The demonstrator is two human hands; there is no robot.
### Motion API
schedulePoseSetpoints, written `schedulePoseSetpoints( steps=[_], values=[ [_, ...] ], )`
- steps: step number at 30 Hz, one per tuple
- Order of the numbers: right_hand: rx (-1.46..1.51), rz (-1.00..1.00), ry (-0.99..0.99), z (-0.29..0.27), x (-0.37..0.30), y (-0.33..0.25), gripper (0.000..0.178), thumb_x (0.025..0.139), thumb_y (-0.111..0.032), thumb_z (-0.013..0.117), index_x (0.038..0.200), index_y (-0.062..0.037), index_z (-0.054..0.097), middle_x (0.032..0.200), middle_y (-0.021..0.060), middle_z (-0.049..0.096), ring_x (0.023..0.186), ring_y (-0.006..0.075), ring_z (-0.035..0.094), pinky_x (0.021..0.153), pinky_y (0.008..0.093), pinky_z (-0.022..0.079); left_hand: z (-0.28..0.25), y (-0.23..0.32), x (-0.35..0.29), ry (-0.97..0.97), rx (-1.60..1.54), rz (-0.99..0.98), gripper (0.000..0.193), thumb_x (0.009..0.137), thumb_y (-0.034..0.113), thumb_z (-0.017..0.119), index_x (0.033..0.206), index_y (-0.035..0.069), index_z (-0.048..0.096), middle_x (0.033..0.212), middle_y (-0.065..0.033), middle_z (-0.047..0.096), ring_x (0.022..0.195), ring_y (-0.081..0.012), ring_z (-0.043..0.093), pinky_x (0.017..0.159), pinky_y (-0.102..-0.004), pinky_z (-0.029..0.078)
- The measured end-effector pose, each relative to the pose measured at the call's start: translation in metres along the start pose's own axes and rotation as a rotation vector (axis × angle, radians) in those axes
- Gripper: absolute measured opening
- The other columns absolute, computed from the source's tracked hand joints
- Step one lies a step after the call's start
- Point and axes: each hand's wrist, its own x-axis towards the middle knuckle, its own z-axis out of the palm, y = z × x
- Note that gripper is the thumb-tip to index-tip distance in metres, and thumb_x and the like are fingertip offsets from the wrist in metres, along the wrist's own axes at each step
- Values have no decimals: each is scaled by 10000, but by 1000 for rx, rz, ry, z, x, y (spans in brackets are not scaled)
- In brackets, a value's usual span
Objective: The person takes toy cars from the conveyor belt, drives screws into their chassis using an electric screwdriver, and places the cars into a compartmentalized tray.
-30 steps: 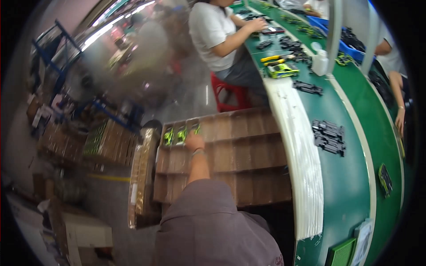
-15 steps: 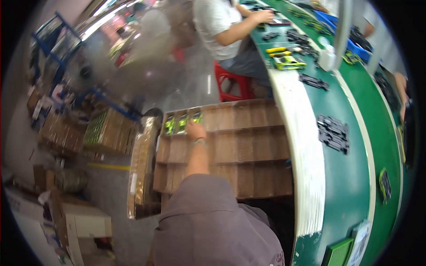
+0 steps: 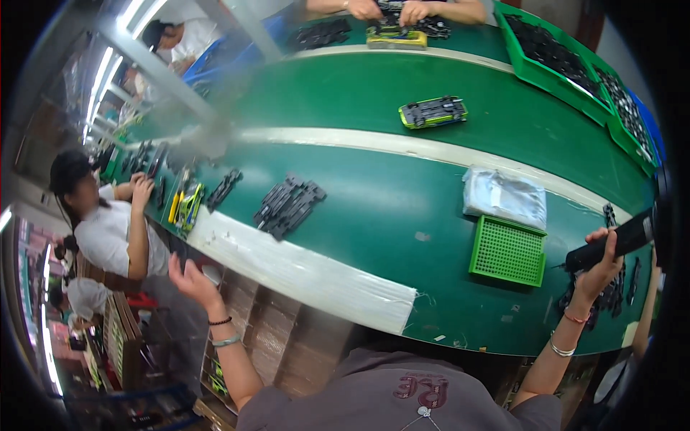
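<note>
My left hand is raised near the bench's front edge at the left, palm up, fingers apart and nothing in it. Below and beside it is a brown cardboard box with dividers; a few yellow-green pieces show in one compartment. At the far right my right hand is closed round a black electric screwdriver, whose thin bit points left. Under that hand lies a heap of black plastic parts, partly hidden. Black toy car chassis lie together on the green bench, left of the middle.
A green perforated basket and a clear plastic bag are on the bench. Beyond, an overturned yellow-green toy car sits on the green belt. Green bins of black parts stand far right. Co-workers sit at the left and opposite.
My view has swung right from the cardboard box to the bench. A hand was in the box's compartments; now my left hand is out, and my right hand holds the screwdriver.
</note>
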Motion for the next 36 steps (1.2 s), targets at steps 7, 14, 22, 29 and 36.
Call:
schedulePoseSetpoints(
  steps=[7, 14, 22, 29, 36],
  values=[
    [-58, 14, -54, 20, -13, -19, 263, 859, -198, 543, 982, 22, 468, 730, 73, 532, 650, 135, 507, 630, 243, 421, 169, 225, -14, -908, -300, 708, 283, 765, 119, 600, 1034, 40, 565, 1136, -177, 518, 1066, -334, 478, 894, -383, 397],
    [-74, -59, -177, 24, -16, -16, 557, 800, -458, 570, 1018, 39, 446, 745, 72, 525, 627, 126, 527, 592, 237, 418, 309, 271, -78, -1125, -352, 884, 379, 755, 208, 632, 1091, 74, 517, 1183, -212, 468, 1123, -360, 427, 939, -410, 366],
    [-136, -114, -132, 31, -22, -19, 708, 739, -674, 491, 839, 26, 482, 636, 59, 502, 545, 117, 506, 500, 223, 392, 338, 274, -107, -1245, -365, 759, 386, 729, 149, 648, 1082, 66, 514, 1066, -150, 528, 992, -340, 482, 866, -386, 396],
    [-83, -109, -153, 32, -18, -17, 608, 766, -590, 542, 868, 7, 491, 665, 59, 542, 582, 114, 520, 543, 232, 407, 287, 322, -118, -1121, -671, 762, 380, 689, 72, 682, 1043, 29, 549, 1086, -176, 531, 1008, -322, 501, 863, -355, 407],
    [-93, 28, -175, 29, -17, -19, 640, 751, -629, 529, 866, 1, 510, 662, 49, 541, 588, 105, 525, 563, 226, 405, 230, 351, -150, -1515, -796, 876, 431, 686, 72, 676, 1098, 85, 550, 1138, -161, 486, 1044, -310, 471, 874, -371, 408]
  ],
)
